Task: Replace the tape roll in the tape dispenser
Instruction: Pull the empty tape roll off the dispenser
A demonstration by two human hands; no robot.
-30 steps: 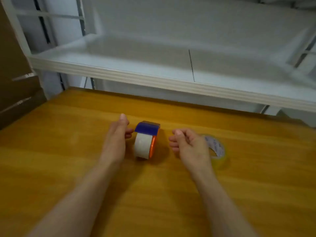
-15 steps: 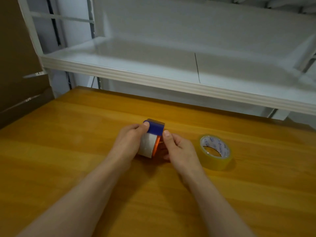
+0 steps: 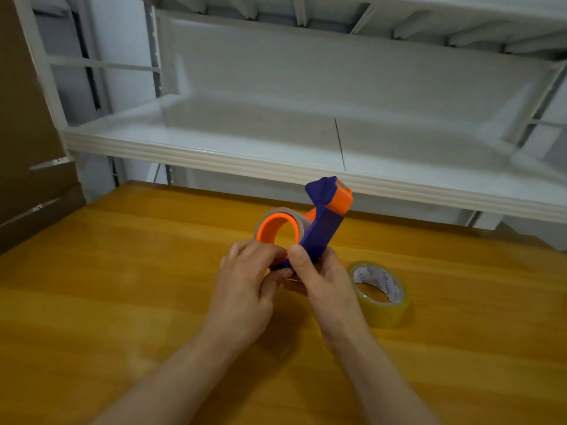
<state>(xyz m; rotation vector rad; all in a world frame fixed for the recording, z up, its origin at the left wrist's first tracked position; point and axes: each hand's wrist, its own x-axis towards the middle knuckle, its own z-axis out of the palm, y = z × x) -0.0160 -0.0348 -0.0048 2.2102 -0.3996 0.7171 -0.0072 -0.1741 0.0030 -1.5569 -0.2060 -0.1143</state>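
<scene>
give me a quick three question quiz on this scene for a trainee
1. True or false: the tape dispenser lies untouched on the table.
2. Where is the spare tape roll? A) lying flat on the table, right of the hands B) standing on its edge at the table's left end C) fitted on the dispenser
3. Fill in: the dispenser's hub is ____ in colour.

Key
1. False: the left hand and right hand both grip it, raised off the table.
2. A
3. orange
</scene>
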